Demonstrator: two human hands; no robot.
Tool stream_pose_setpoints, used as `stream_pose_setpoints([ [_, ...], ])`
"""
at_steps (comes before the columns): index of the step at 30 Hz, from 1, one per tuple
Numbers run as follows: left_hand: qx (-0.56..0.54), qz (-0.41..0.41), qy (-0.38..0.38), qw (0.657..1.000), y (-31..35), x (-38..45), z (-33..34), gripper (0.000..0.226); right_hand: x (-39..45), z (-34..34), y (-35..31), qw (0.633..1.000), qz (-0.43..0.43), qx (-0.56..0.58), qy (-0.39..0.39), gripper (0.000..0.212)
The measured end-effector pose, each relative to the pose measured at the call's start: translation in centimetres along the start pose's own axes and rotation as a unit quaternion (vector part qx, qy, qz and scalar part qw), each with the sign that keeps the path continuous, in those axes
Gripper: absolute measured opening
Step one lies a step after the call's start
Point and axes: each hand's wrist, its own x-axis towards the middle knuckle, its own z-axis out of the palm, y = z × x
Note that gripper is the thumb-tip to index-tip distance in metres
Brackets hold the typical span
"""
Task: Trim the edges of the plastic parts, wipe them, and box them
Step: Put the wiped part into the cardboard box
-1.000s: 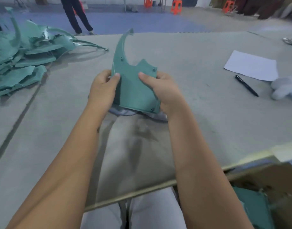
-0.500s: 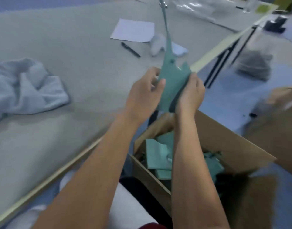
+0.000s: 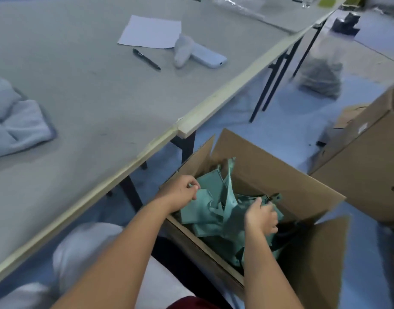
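Observation:
An open cardboard box (image 3: 271,168) stands on the floor to the right of the table, holding several green plastic parts (image 3: 214,221). Both my hands reach into it. My left hand (image 3: 180,194) is at the box's near-left corner and pinches the corner of a green plastic part (image 3: 208,197) with curled fingers. My right hand (image 3: 261,216) is deeper in the box, its fingers curled over the other end of that part. A thin curved horn of green plastic (image 3: 230,186) sticks up between my hands. The bottom of the box is hidden by the parts.
The grey table (image 3: 98,90) carries a crumpled light-blue cloth (image 3: 15,121), a sheet of paper (image 3: 150,32), a black pen (image 3: 146,59) and a white glove on a flat white object (image 3: 198,53). A second cardboard box (image 3: 369,161) stands at the right. Black table legs (image 3: 274,83) rise behind the box.
My view swung right from the table to the box. Both hands carried the green part off the table, over the edge and down into the box.

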Motion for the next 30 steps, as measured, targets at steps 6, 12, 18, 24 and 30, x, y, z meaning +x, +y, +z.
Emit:
stream_pose_setpoints([
  [6,-0.105,0.041,-0.008,0.994,4.2,-1.6,-2.7,0.022,-4.8,-0.7,-8.4,0.964,-0.132,0.216,0.078,0.047],
  [12,-0.21,0.126,0.078,0.966,7.3,-6.3,-8.8,0.02,-15.9,-4.3,-20.6,0.784,-0.408,0.463,0.069,0.031],
  [18,-0.262,0.092,0.305,0.911,-0.6,-16.0,-20.5,0.025,-31.3,-1.2,-25.8,0.712,-0.544,0.351,-0.273,0.013],
  [24,-0.338,-0.039,0.582,0.738,-10.8,-24.8,-25.9,0.025,-46.8,5.0,-25.5,0.545,-0.761,0.051,-0.35,0.054],
  [30,-0.346,-0.098,0.642,0.678,-16.3,-27.8,-29.3,0.024,-51.3,10.6,-26.7,0.549,-0.784,-0.098,-0.273,0.035],
])
